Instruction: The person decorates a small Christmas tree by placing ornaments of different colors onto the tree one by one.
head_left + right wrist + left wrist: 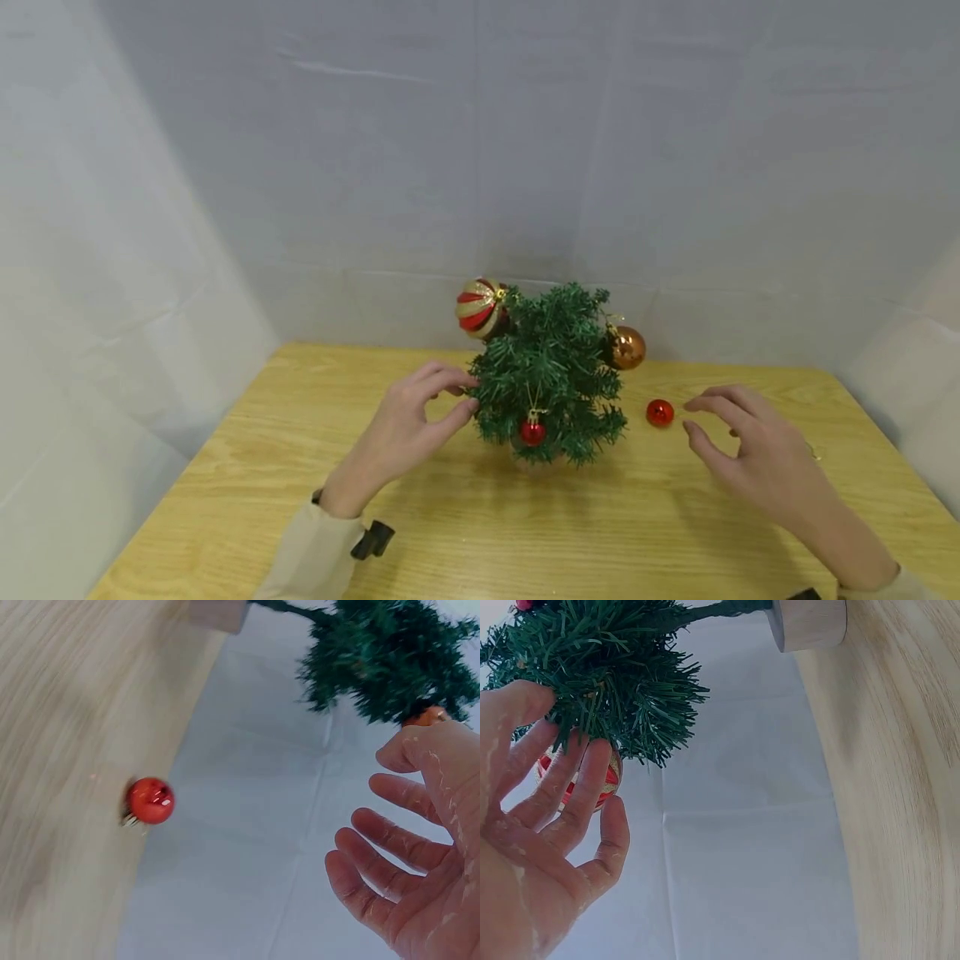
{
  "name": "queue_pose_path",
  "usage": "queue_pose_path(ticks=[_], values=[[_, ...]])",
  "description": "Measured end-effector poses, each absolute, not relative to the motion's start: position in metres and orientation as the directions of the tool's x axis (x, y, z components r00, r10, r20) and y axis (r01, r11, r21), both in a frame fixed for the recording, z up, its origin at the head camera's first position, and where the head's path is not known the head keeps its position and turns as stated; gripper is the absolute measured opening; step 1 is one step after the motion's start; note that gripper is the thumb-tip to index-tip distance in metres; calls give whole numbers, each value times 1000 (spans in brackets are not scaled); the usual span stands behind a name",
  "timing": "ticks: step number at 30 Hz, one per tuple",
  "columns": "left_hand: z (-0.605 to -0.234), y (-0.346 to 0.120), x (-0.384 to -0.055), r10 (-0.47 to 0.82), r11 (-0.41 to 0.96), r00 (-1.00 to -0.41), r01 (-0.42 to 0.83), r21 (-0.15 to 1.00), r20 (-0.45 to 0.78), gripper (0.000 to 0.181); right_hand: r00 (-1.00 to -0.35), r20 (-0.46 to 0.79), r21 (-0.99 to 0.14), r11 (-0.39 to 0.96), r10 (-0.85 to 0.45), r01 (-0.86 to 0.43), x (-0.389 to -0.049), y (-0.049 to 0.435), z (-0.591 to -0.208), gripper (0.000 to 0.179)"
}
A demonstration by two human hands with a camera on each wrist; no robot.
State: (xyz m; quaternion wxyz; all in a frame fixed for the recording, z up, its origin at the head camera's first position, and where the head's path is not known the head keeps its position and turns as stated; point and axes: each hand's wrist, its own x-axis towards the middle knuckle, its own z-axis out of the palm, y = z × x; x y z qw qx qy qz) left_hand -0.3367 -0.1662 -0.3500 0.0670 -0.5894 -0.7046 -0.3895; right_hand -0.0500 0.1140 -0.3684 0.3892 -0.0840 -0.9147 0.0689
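Observation:
A small green artificial Christmas tree [543,375] stands on the table. My left hand [412,421] is at its left side, fingertips right at the branches; the left wrist view shows the fingers [574,814] fairly straight against the needles. My right hand [765,458] hovers right of the tree, fingers loosely bent and holding nothing. Just left of its fingertips, a loose red bauble [660,412] lies on the table. On the tree hang a small red bauble [532,432] in front, a red-and-gold striped bauble [478,308] at upper left and a copper bauble [627,347] at right.
The tree's round wooden base [810,622] rests on the light wooden table [247,500]. A pale sheet [480,167] hangs close behind the table's back edge and along both sides. A thin gold loop [815,452] shows just beyond my right hand.

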Motion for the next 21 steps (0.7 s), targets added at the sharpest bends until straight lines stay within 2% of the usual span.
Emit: queue_pose_path(ticks=[5, 11, 21], values=[[-349, -164, -345, 785, -44, -254, 887, 459, 565, 18, -692, 688, -174, 975, 219, 136, -49, 119, -378, 32], [-349, -161, -354, 800, -106, -198, 883, 457, 567, 17, -737, 650, -88, 982, 184, 168, -52, 122, -389, 31], [-352, -158, -367, 777, -258, -54, 882, 395, 627, 17, -815, 529, -48, 967, 237, 250, -53, 118, -404, 35]])
